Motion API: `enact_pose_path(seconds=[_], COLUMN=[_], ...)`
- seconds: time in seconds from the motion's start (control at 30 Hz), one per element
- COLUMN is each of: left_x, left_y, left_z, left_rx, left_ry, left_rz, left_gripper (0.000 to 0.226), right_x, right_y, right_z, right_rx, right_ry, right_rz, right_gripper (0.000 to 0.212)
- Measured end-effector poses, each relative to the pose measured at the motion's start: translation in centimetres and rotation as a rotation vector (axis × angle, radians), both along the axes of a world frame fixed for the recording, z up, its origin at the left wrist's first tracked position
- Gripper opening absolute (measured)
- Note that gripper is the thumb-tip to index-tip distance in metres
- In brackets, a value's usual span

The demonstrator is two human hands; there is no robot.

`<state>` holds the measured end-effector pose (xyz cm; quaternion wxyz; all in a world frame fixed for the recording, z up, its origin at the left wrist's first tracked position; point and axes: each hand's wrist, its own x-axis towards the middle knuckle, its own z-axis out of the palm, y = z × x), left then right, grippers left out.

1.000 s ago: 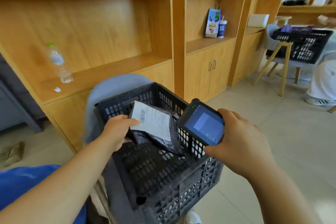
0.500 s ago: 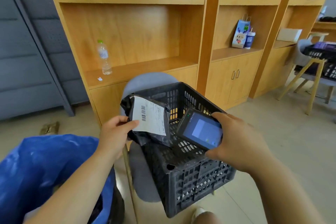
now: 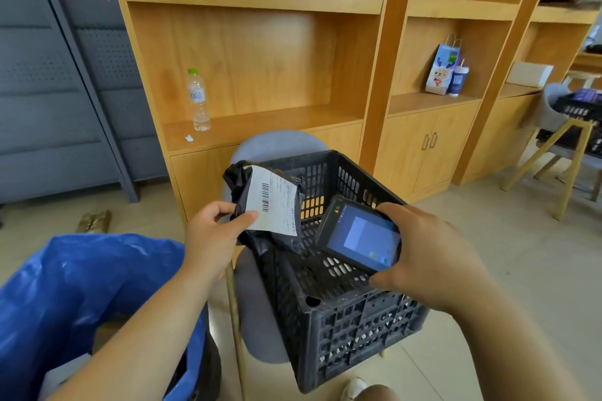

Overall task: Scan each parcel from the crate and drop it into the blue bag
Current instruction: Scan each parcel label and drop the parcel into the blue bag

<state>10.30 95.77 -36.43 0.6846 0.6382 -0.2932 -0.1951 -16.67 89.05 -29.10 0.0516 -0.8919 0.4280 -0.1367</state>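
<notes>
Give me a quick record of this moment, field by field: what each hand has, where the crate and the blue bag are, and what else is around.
left hand: holds black parcel by its edge, white barcode label facing the camera
right hand: holds handheld scanner, screen lit
crate: black, on grey chair, no other parcel visible inside
blue bag: lower left, mouth open
parcel position: raised above the crate's left rim, not over the bag
background: water bottle on wooden shelf

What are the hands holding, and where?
Left hand pinches the black parcel at its lower left edge; right hand grips the scanner around its right end.
</notes>
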Motion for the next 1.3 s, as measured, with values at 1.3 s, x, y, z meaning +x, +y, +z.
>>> enact_pose_path(seconds=[1.3], left_x=[7.2], left_y=[18.4], left_z=[-8.7], left_rx=[0.600], left_ry=[0.107], left_rz=[0.164], left_gripper=[0.018], right_x=[11.4], right_y=[5.5], right_z=[-5.0], right_rx=[0.056], right_ry=[-0.008], right_rz=[0.309], right_gripper=[0.085])
